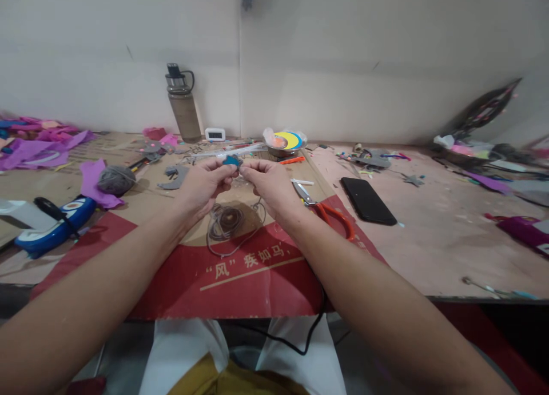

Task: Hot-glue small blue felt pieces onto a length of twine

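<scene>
Both my hands are raised over the middle of the table, fingertips pinched together. Between them is a small teal-blue piece (231,161), perhaps felt, with a greyish edge. My left hand (201,188) grips it from the left, and my right hand (274,188) pinches its right side. Below the hands, a loose coil of grey yarn (210,235) lies on a red and tan printed board (171,286); one strand rises toward my right hand. Orange-handled scissors (337,216) rest by my right forearm. The finer detail of the piece is too small to make out.
A black phone (368,200) lies on the right. To the left are a grey yarn ball (116,179), purple felt (92,180) and a blue-and-white tool (55,226). Along the wall stand a water bottle (184,112), a small digital clock (215,134) and a bowl (283,151).
</scene>
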A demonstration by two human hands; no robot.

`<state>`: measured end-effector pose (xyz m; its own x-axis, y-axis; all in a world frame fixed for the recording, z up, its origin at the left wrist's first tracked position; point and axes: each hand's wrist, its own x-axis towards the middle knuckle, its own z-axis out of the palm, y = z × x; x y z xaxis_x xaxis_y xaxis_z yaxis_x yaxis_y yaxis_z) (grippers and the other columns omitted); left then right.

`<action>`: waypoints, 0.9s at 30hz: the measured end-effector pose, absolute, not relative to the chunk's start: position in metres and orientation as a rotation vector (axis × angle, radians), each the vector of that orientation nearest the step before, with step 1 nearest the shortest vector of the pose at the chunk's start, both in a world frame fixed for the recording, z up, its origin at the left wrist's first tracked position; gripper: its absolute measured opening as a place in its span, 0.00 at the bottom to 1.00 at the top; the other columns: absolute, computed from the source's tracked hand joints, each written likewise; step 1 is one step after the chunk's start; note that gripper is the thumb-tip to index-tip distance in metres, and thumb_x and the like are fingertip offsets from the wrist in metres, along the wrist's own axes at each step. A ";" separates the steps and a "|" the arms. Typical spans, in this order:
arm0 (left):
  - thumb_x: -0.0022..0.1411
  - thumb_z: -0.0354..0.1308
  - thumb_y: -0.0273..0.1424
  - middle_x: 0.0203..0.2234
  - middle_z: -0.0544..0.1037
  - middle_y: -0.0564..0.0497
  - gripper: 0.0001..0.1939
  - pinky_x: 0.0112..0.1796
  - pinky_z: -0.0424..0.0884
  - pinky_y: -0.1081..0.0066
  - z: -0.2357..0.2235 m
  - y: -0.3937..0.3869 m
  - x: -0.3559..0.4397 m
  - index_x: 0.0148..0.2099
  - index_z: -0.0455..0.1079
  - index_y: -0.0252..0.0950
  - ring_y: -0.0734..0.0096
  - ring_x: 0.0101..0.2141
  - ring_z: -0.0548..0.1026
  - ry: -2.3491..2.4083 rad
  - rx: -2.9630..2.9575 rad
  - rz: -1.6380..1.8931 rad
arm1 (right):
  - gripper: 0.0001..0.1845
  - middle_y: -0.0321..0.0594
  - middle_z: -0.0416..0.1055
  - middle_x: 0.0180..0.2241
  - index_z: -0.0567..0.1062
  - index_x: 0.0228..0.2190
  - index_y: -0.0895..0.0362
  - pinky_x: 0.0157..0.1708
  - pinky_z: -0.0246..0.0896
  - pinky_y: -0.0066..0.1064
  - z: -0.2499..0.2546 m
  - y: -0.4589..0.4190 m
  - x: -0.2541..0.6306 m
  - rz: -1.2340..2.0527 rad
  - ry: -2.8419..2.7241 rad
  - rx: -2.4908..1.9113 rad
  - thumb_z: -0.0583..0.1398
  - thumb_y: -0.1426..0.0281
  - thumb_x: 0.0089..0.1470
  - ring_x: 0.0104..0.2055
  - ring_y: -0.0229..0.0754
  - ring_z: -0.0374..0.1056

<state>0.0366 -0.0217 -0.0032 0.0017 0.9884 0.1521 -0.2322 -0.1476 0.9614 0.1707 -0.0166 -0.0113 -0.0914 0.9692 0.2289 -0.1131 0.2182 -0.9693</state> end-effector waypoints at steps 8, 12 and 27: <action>0.51 0.64 0.28 0.27 0.78 0.47 0.05 0.29 0.70 0.76 0.002 -0.021 0.028 0.31 0.75 0.32 0.78 0.24 0.71 0.952 1.111 1.133 | 0.12 0.29 0.55 0.18 0.65 0.18 0.56 0.20 0.37 0.29 -0.002 -0.014 0.181 1.226 -1.328 -1.036 0.59 0.71 0.50 0.19 0.30 0.43; 0.51 0.62 0.32 0.27 0.77 0.47 0.07 0.28 0.70 0.73 0.005 -0.018 0.019 0.30 0.74 0.33 0.74 0.26 0.73 1.001 1.169 1.125 | 0.11 0.30 0.57 0.19 0.67 0.19 0.55 0.21 0.42 0.30 -0.002 -0.011 0.188 1.114 -1.468 -1.122 0.61 0.69 0.49 0.20 0.31 0.46; 0.46 0.66 0.31 0.16 0.72 0.50 0.04 0.19 0.59 0.75 0.007 -0.015 0.013 0.25 0.76 0.36 0.75 0.17 0.67 1.179 1.673 0.881 | 0.04 0.33 0.63 0.17 0.71 0.20 0.57 0.25 0.46 0.30 0.005 -0.022 0.191 0.758 -1.957 -1.231 0.59 0.73 0.44 0.22 0.34 0.56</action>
<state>0.0131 -0.0152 0.0070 0.2969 0.9531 0.0590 0.3272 -0.1596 0.9314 0.1909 -0.0220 0.0049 -0.3087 0.9188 0.2460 0.5130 0.3786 -0.7704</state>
